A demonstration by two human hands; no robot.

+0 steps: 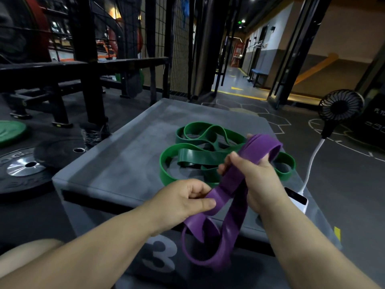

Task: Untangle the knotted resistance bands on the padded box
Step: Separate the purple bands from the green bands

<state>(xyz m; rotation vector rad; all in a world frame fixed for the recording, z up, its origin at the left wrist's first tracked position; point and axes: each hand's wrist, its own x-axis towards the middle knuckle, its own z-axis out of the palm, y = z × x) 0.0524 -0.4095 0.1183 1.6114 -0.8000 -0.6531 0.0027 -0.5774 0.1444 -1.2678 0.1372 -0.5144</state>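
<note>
Left grip: the left hand point(187, 200) pinches one strand of the purple band point(233, 215) between the thumb and curled fingers, thumb on top.
Right grip: the right hand point(254, 180) is closed round several purple strands bunched together, its fingers wrapped over them from the far side.
Purple band: held off the box between the two hands. Its upper fold sticks out past the right hand, up and to the right. From the left hand's pinch it twists, and its lower loops hang free in front of the box's near face.
Green band point(200, 159): lies on the box top just behind the hands, in a heap of crossed loops (whether it is linked with the purple one cannot be told, as the hands cover where they overlap).
Box point(116, 163): grey and padded, with a large "3" point(160, 255) on its near face, partly behind the left forearm and the hanging loops.
Right of box: a white device point(298, 198) sits at the box's right edge, partly hidden by the right wrist. A white stalk point(312, 163) curves up from it to a small black fan point(341, 109).
Left of box: a black plate point(23, 170) and a green plate point(10, 132) lie on the floor, with a dark rack point(62, 74) behind them.
Far right: a lit corridor with a blue bench point(258, 75).
</note>
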